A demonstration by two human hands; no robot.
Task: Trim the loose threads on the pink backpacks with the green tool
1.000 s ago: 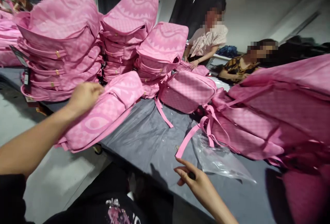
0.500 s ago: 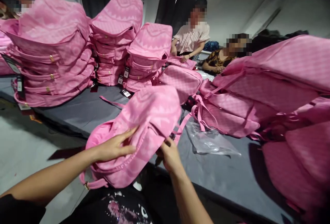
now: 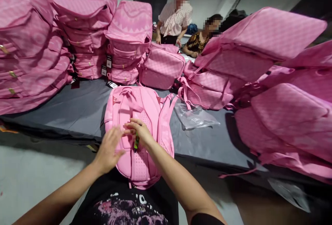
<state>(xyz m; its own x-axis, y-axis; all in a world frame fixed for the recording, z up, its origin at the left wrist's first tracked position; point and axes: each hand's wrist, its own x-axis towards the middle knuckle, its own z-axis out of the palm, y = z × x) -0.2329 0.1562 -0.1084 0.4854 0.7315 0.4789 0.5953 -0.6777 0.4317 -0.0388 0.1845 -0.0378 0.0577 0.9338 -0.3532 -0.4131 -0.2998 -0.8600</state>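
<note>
A pink backpack [image 3: 150,159] lies at the table's front edge against my body, its padded back and shoulder straps facing up. My left hand [image 3: 109,149], a little blurred, is over the backpack's left side with fingers stretched out and thumb apart, holding nothing. Over the middle of the back panel is my right hand [image 3: 140,131], its fingers curled. A small black and green tool [image 3: 136,142] sticks out below that palm; its exact kind does not show. Beyond the fingers, a pink strap [image 3: 129,97] lies loosely at the top of the backpack.
Stacks of pink backpacks [image 3: 129,28] stand along the left and back of the grey-covered table [image 3: 85,97]. More backpacks [image 3: 285,114] are piled at right. A clear plastic bag [image 3: 197,116] lies right of my backpack. Two people [image 3: 172,21] are behind the table.
The backpack has been turned from its printed front to its strapped back and laid down. My left hand has come off it; my right hand has moved over its middle. The view has shifted right.
</note>
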